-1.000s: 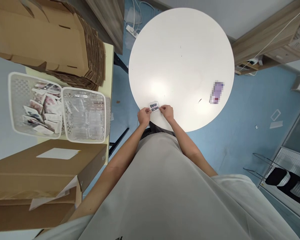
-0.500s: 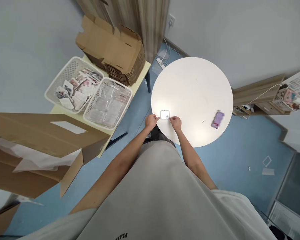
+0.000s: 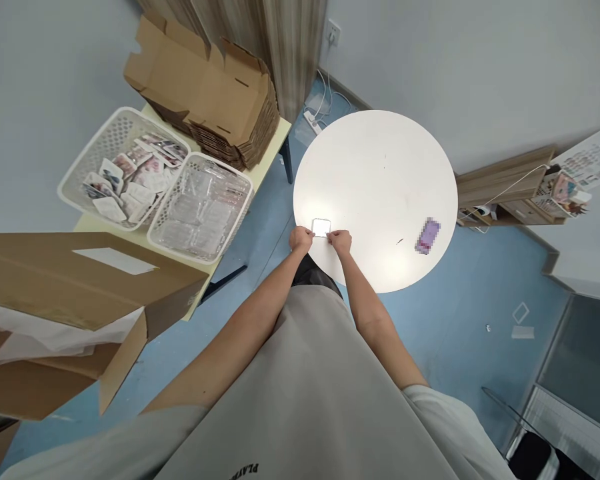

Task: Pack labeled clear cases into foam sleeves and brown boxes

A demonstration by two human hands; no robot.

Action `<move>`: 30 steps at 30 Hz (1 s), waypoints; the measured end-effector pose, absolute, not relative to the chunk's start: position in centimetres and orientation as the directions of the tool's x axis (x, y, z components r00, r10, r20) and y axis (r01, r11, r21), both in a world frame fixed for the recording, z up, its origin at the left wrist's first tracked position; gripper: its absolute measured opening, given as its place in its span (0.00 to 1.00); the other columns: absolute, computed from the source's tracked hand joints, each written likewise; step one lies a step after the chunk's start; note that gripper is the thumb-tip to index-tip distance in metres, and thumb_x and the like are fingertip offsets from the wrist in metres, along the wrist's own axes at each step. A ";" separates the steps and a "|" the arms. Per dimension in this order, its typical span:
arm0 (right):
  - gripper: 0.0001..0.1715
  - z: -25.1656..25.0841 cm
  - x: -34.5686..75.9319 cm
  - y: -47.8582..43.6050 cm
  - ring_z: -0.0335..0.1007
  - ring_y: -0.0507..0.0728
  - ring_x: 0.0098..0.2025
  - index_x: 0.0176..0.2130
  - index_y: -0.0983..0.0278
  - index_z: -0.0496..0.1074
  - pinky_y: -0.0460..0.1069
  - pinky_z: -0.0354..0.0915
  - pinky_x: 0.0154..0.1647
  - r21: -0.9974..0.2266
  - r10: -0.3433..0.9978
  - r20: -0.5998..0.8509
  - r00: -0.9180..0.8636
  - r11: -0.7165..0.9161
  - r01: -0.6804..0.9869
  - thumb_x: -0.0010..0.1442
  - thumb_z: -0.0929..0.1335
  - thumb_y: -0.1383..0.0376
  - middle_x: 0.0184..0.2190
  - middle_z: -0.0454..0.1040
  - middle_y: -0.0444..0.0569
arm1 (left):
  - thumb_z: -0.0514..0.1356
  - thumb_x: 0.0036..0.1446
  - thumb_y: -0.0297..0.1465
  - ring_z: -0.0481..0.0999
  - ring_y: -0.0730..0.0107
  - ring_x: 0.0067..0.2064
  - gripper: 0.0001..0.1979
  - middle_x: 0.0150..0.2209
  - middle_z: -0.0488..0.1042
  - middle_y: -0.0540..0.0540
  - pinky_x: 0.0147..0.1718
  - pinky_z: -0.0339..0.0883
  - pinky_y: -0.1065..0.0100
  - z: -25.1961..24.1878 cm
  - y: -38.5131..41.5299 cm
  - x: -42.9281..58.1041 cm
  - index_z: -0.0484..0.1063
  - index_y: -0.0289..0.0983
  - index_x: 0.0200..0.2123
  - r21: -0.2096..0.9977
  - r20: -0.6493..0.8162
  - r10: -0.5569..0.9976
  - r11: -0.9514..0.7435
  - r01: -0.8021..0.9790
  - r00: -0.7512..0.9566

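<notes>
A small flat white square with rounded corners and a clear-looking rim is by the near left edge of the round white table. My left hand is closed at its left edge, with thumb and fingertips pinched together. At the lower right corner, my right hand pinches the other side. The square's face looks plain and bright. Whether it lies flat on the table or is slightly raised, I cannot tell.
A blurred purple item lies on the table's right side. On the side table at left stand a basket of picture cards, a basket of clear plastic cases and stacked flat cardboard. A large open carton is nearer me.
The dark mark seen earlier on the square's lower right is not visible now. My fingers have curled in tighter at its sides. The whole view has shifted slightly.
</notes>
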State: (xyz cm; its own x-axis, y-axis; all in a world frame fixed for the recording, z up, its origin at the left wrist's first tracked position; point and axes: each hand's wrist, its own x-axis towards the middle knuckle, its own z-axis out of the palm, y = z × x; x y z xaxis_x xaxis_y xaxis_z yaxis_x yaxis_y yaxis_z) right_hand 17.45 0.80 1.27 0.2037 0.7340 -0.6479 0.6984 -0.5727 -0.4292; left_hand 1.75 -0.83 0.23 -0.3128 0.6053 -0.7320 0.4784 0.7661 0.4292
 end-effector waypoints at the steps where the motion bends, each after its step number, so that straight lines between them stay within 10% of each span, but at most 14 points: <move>1: 0.13 1.4 17.5 0.8 0.81 0.56 0.38 0.32 0.62 0.83 0.48 0.73 0.47 -0.427 0.730 -0.653 0.203 -0.576 0.697 0.68 0.73 0.62 0.34 0.87 0.50 | 0.70 0.66 0.33 0.87 0.51 0.53 0.07 0.52 0.88 0.35 0.52 0.77 0.58 0.1 -0.8 1.7 0.87 0.38 0.45 0.431 -0.728 0.609 0.764 0.480 -0.315; 13: 0.18 6.3 16.7 2.2 0.82 0.64 0.56 0.57 0.64 0.79 0.54 0.73 0.58 -0.332 0.844 -0.521 0.124 -0.334 0.882 0.72 0.70 0.61 0.58 0.84 0.58 | 0.72 0.57 0.29 0.86 0.49 0.57 0.13 0.53 0.88 0.38 0.55 0.77 0.59 5.2 -1.0 -0.7 0.88 0.39 0.46 0.584 -0.650 0.693 0.718 0.379 -0.312; 22: 0.15 15.8 11.5 3.6 0.87 0.64 0.45 0.46 0.62 0.83 0.53 0.74 0.52 -0.572 0.937 -0.293 -0.189 -0.014 0.820 0.67 0.67 0.64 0.43 0.88 0.54 | 0.65 0.61 0.30 0.87 0.61 0.42 0.08 0.37 0.88 0.46 0.47 0.80 0.65 16.1 -8.3 -8.8 0.85 0.38 0.34 0.911 -0.387 0.723 0.395 -0.118 -0.572; 30: 0.06 24.3 -2.3 1.6 0.84 0.62 0.43 0.41 0.61 0.78 0.54 0.75 0.53 -0.761 0.811 0.016 -0.585 0.390 0.519 0.65 0.70 0.64 0.45 0.86 0.53 | 0.66 0.62 0.35 0.86 0.63 0.41 0.07 0.37 0.85 0.47 0.48 0.82 0.63 25.2 -18.2 -14.6 0.83 0.39 0.37 0.986 -0.106 0.556 0.168 -0.013 -0.824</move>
State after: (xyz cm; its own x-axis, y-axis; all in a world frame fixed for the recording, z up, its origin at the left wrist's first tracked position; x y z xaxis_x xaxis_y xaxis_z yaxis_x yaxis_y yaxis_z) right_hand -2.34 1.65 24.27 -0.5852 0.8107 0.0163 0.5189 0.3899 -0.7608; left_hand -14.63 -18.15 25.20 -0.8243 0.5561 -0.1058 -0.0134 0.1676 0.9858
